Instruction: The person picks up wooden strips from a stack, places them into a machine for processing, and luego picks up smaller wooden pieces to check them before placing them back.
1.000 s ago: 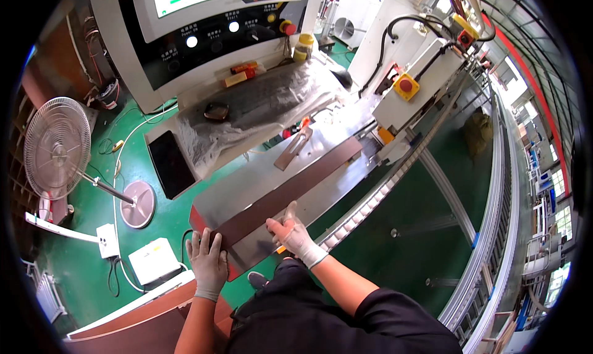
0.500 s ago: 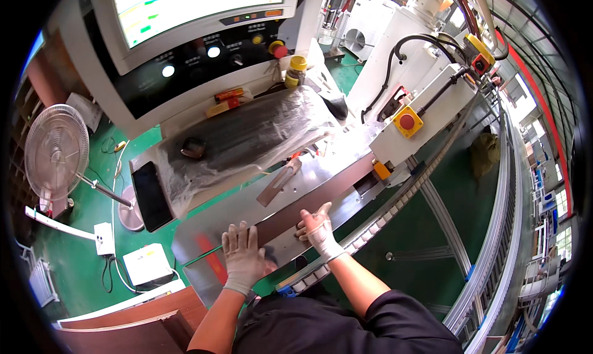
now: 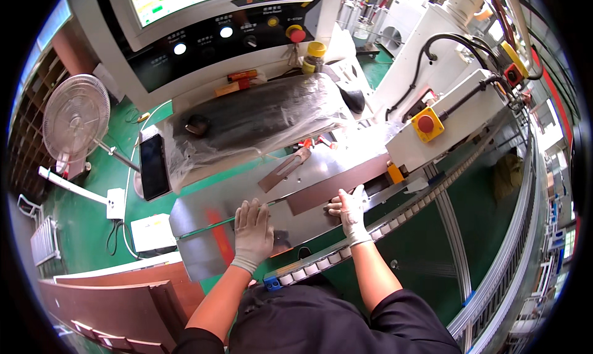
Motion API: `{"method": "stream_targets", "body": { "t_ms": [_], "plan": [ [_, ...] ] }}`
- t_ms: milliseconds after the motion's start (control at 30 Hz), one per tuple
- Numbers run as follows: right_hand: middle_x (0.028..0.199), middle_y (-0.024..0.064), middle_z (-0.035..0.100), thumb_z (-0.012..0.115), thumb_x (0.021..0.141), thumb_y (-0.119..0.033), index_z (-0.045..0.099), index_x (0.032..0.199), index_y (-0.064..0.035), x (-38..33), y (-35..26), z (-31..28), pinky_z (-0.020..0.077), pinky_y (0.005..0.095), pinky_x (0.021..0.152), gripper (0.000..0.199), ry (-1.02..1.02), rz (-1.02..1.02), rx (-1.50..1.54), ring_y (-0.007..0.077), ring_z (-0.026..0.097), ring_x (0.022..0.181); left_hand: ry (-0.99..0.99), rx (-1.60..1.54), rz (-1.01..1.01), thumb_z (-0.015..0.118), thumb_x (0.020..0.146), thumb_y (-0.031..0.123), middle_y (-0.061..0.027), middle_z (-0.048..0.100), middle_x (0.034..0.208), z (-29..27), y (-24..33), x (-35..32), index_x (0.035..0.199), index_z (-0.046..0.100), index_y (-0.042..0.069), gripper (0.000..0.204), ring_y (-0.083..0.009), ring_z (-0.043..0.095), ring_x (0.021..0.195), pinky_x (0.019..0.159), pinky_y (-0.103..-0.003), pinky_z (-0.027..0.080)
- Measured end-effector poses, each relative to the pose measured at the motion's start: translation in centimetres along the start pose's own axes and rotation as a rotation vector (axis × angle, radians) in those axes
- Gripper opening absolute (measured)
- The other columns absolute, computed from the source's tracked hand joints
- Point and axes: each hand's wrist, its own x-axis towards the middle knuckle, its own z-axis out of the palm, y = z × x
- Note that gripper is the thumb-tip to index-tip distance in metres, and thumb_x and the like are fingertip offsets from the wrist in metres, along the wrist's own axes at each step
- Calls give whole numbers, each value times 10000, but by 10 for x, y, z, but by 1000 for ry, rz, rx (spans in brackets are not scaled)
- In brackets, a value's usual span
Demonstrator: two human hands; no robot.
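Note:
A long brown strip lies on the shiny steel machine table, its right end reaching into the white machine housing. My right hand, in a white glove, rests flat on the strip's near end with fingers spread. My left hand, gloved in grey, lies flat on the steel table to the left, beside a thin green rod. Neither hand grips anything. A slanted metal guide plate sits just behind the strip.
Behind the table stands a control panel with a screen, buttons and a plastic-covered keyboard. A red emergency button on a yellow box is at right. A roller rail borders the table. A fan stands left; brown panels lie lower left.
The brown strip has slid right into the machine. Both my hands followed it up and to the right, and the view has closed in on the table.

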Motion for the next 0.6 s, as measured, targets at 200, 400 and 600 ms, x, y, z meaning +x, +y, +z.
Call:
{"method": "stream_targets", "body": {
  "t_ms": [200, 400, 600],
  "plan": [
    [932, 185, 628, 630, 982, -219, -273, 1555, -117, 6, -1, -4, 573, 313, 541, 1075, 30, 10, -57, 218, 652, 633, -26, -19, -94, 592, 868, 242, -206, 420, 1512, -15, -9, -33, 1407, 483, 45, 584, -442, 342, 1427, 1201, -551, 241],
    [783, 29, 558, 543, 1001, -471, 429, 1219, -150, 34, 20, -27, 426, 269, 467, 404, -318, 124, 372, 127, 495, 543, -131, -62, -77, 595, 844, 299, -174, 500, 1371, -20, -22, -40, 1284, 512, 18, 529, -370, 428, 1348, 1154, -513, 315],
    [969, 116, 674, 573, 1017, -328, 450, 1114, -147, 40, 33, -36, 574, 307, 601, 239, 43, -128, -153, 249, 696, 792, -256, -89, -65, 483, 991, 339, -181, 401, 1531, -40, -56, -70, 1503, 345, 23, 617, -333, 302, 1487, 1231, -471, 223]
  ]
}}
